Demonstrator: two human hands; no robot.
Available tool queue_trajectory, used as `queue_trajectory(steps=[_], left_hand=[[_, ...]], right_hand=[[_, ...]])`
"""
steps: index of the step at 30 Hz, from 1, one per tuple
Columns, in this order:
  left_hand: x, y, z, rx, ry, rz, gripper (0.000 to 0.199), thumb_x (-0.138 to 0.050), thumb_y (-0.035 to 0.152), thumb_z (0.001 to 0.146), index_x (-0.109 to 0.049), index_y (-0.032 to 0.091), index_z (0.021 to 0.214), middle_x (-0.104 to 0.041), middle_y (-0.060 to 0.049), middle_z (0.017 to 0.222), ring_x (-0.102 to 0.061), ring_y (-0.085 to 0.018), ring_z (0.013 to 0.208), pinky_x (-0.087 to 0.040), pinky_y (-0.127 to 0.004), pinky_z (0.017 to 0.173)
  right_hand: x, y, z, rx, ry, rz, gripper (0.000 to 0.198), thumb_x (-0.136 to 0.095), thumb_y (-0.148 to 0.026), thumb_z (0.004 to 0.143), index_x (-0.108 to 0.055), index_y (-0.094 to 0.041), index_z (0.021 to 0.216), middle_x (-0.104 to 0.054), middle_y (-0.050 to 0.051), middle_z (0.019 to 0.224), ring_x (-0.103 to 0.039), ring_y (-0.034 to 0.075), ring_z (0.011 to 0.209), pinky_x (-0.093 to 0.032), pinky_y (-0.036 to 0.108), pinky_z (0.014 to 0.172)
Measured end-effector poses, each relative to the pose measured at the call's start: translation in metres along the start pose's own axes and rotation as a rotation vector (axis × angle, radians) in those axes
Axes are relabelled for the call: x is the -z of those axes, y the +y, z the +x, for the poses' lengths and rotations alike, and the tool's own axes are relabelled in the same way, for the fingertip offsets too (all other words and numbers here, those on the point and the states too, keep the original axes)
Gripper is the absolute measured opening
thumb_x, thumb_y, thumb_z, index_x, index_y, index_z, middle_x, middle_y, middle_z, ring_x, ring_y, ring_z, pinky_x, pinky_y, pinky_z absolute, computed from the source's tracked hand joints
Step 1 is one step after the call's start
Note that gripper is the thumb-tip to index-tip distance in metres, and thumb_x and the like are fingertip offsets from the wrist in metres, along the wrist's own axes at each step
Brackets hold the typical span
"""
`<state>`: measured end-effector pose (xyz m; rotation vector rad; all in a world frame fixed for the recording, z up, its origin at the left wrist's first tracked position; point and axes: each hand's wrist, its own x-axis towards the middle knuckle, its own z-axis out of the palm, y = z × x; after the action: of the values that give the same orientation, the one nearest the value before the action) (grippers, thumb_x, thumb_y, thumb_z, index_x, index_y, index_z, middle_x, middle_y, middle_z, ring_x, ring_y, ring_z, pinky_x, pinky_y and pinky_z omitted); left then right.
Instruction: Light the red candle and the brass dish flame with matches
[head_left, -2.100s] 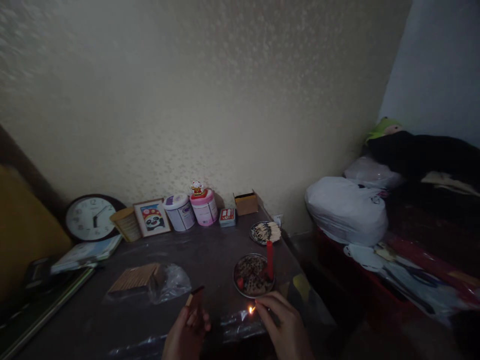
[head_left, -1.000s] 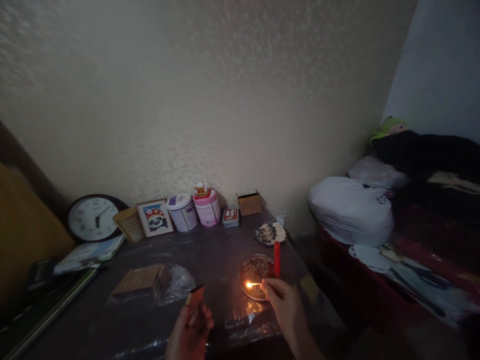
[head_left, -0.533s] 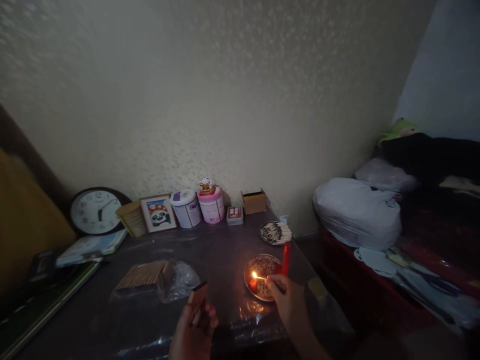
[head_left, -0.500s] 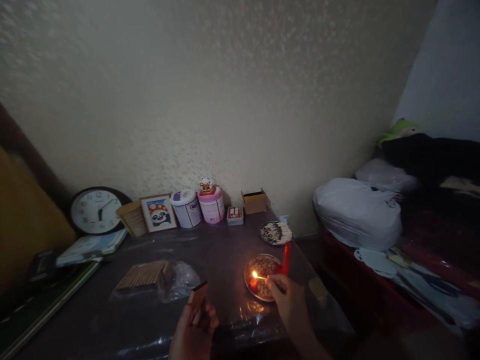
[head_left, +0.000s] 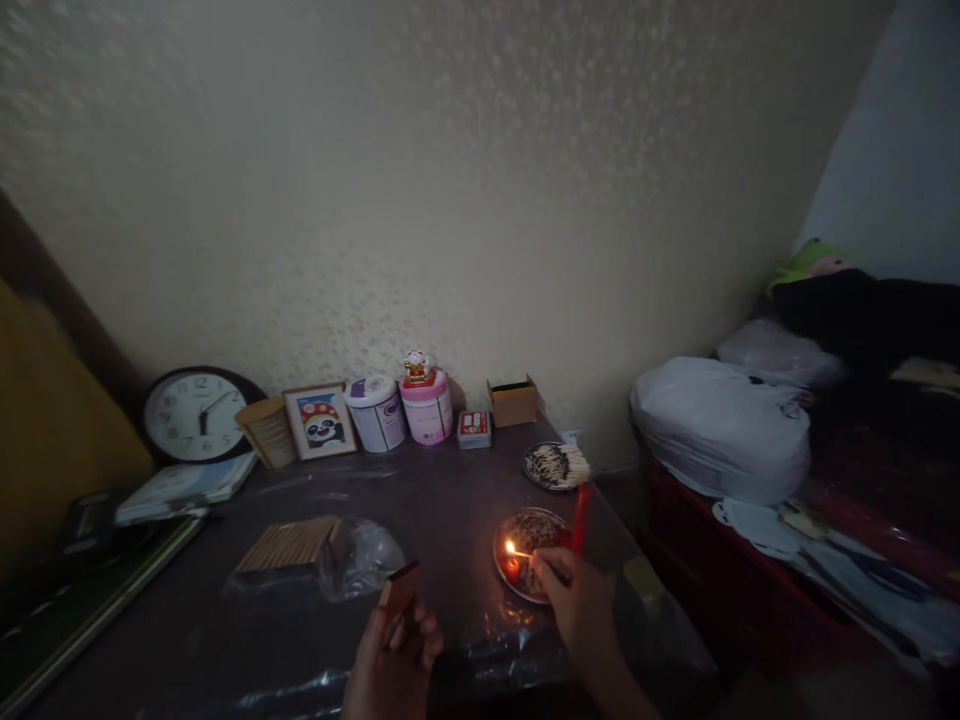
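Observation:
My right hand point(head_left: 579, 605) pinches a burning match point(head_left: 519, 553), its flame held low over a small red candle stub point(head_left: 512, 569) in a round metal dish point(head_left: 536, 527). A tall red candle point(head_left: 580, 518) stands at the dish's right rim, just above my fingers. My left hand point(head_left: 391, 665) holds a matchbox point(head_left: 398, 591) upright near the table's front edge, to the left of the dish.
A second dish of matches point(head_left: 556, 465) lies behind. Along the wall stand a clock point(head_left: 196, 416), a panda picture point(head_left: 320, 421), two tins point(head_left: 401, 410) and small boxes point(head_left: 513, 401). A bag of sticks point(head_left: 315, 546) lies left. White bags point(head_left: 720, 425) sit on the bed to the right.
My right hand carried the lit match from the table's front edge up over the dish and lowered the flame to the candle stub. The left hand kept the matchbox still.

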<state>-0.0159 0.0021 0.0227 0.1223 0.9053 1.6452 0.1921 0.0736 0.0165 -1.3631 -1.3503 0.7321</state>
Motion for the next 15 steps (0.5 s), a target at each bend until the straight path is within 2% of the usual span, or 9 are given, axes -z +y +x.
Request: queue_trajectory(steps=[12, 15], left_hand=[[-0.001, 0.001, -0.002, -0.067, -0.014, 0.006, 0.03, -0.072, 0.044, 0.06, -0.068, 0.016, 0.068, -0.066, -0.006, 0.068, -0.062, -0.019, 0.064, -0.052, -0.031, 0.055], [-0.002, 0.0, -0.003, -0.048, -0.013, 0.001, 0.03, -0.074, 0.043, 0.06, -0.069, 0.015, 0.069, -0.066, -0.006, 0.069, -0.062, -0.019, 0.065, -0.052, -0.03, 0.055]], right_hand=[[0.003, -0.008, -0.002, 0.014, 0.017, 0.031, 0.018, -0.062, -0.033, 0.075, -0.073, -0.019, 0.072, -0.077, 0.007, 0.075, -0.071, 0.024, 0.074, -0.054, 0.031, 0.069], [0.004, -0.013, -0.003, 0.008, 0.016, 0.039, 0.019, -0.06, -0.033, 0.077, -0.073, -0.019, 0.074, -0.077, 0.007, 0.076, -0.071, 0.024, 0.075, -0.054, 0.03, 0.07]])
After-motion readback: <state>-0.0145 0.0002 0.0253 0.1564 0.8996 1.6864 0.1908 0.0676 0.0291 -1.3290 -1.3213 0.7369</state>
